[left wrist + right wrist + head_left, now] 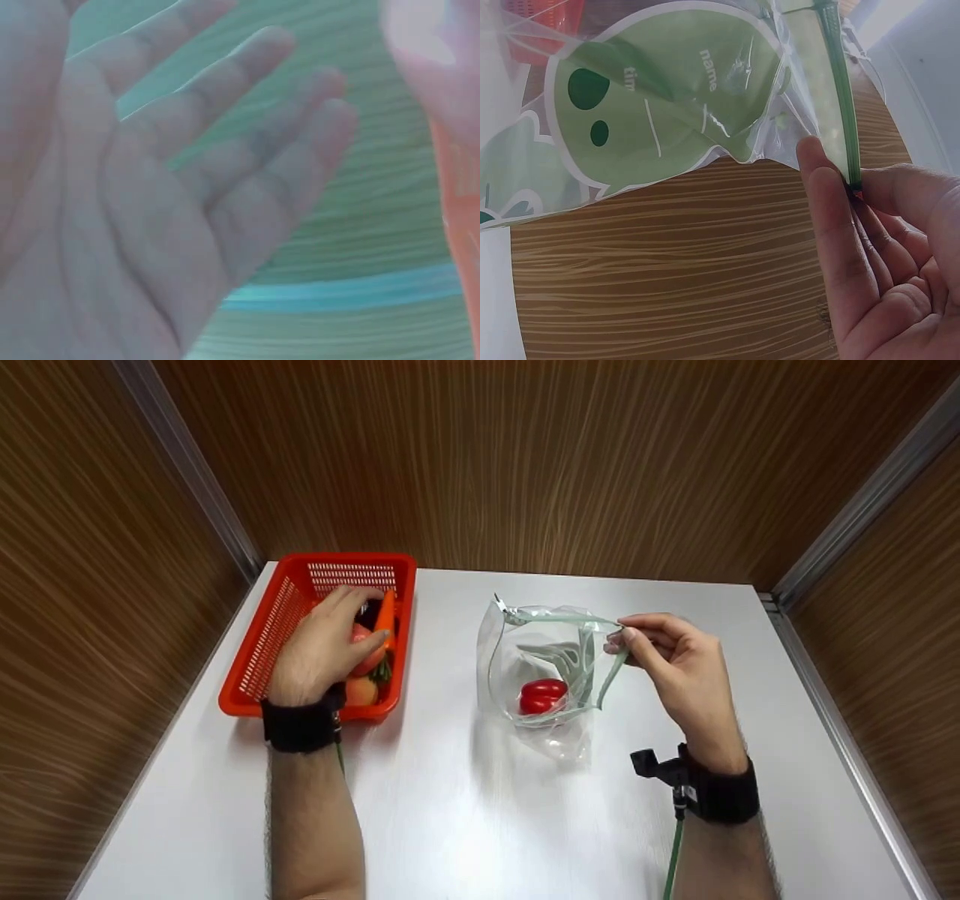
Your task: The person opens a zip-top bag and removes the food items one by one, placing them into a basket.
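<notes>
My left hand (322, 637) is over the red basket (407, 660), its fingers spread above the produce inside. In the left wrist view the fingers (217, 82) are fairly straight, with nothing between them. A carrot (385, 622) and a round pinkish-red piece (367, 651) lie right by its thumb. My right hand (675, 660) pinches the corner of a clear zip bag (491, 660) between thumb and fingertips, at the green zip strip. The bag stands on the table with its mouth spread; glossy red tomatoes (544, 697) lie inside. Green printing (675, 97) covers its side.
A dark purple piece, a yellowish-orange round piece (361, 691) and green leaves also lie in the basket. The basket stands at the left of the white table (442, 795), the bag right of centre. Wood-grain panels (480, 465) enclose the table at back and sides.
</notes>
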`<control>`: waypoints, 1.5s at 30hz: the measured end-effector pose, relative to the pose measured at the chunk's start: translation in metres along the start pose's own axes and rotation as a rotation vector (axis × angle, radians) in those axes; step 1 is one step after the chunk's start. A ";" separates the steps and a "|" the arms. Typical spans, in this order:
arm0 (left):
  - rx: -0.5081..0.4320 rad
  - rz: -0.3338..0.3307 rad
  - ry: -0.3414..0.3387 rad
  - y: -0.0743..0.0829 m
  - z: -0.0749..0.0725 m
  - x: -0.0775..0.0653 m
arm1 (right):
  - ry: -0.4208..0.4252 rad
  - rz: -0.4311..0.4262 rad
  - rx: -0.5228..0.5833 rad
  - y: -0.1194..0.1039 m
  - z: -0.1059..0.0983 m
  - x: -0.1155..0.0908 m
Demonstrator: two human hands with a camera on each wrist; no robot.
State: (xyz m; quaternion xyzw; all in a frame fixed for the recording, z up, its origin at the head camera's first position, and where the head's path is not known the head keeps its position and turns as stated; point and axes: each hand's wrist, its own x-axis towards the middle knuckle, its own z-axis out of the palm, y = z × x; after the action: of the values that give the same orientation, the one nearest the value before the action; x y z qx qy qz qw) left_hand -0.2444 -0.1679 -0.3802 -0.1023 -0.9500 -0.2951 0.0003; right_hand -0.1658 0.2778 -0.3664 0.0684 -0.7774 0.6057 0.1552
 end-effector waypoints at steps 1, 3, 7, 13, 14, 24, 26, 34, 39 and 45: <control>0.003 0.028 0.025 0.006 0.001 -0.001 | -0.001 -0.001 0.002 0.000 0.000 0.000; 0.016 0.097 0.084 0.016 0.003 -0.004 | -0.005 -0.005 0.001 0.000 0.000 0.000; 0.053 0.273 0.218 0.039 0.010 -0.009 | -0.012 -0.007 -0.001 0.001 -0.001 0.000; 0.083 0.535 0.352 0.068 0.022 -0.017 | -0.013 0.001 0.001 0.001 -0.001 -0.001; 0.084 0.573 0.362 0.072 0.024 -0.018 | -0.013 0.001 0.001 0.001 -0.001 -0.001; 0.056 0.858 0.363 0.110 0.056 -0.025 | -0.014 0.010 -0.006 0.001 -0.001 0.000; 0.038 0.906 0.341 0.117 0.065 -0.023 | -0.016 0.014 -0.008 0.002 0.000 0.000; 0.080 0.976 0.239 0.132 0.101 -0.011 | -0.019 0.019 -0.019 0.002 0.000 0.001; 0.138 0.939 0.158 0.131 0.119 -0.001 | -0.027 0.016 -0.017 0.003 0.001 0.001; 0.183 0.873 0.057 0.130 0.132 0.007 | -0.044 0.027 -0.021 0.004 0.000 0.002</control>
State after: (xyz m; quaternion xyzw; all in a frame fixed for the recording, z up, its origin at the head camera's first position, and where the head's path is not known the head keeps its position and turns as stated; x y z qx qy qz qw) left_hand -0.2184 0.0128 -0.4161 -0.4851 -0.8395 -0.1850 0.1603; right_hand -0.1688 0.2790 -0.3697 0.0696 -0.7877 0.5981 0.1306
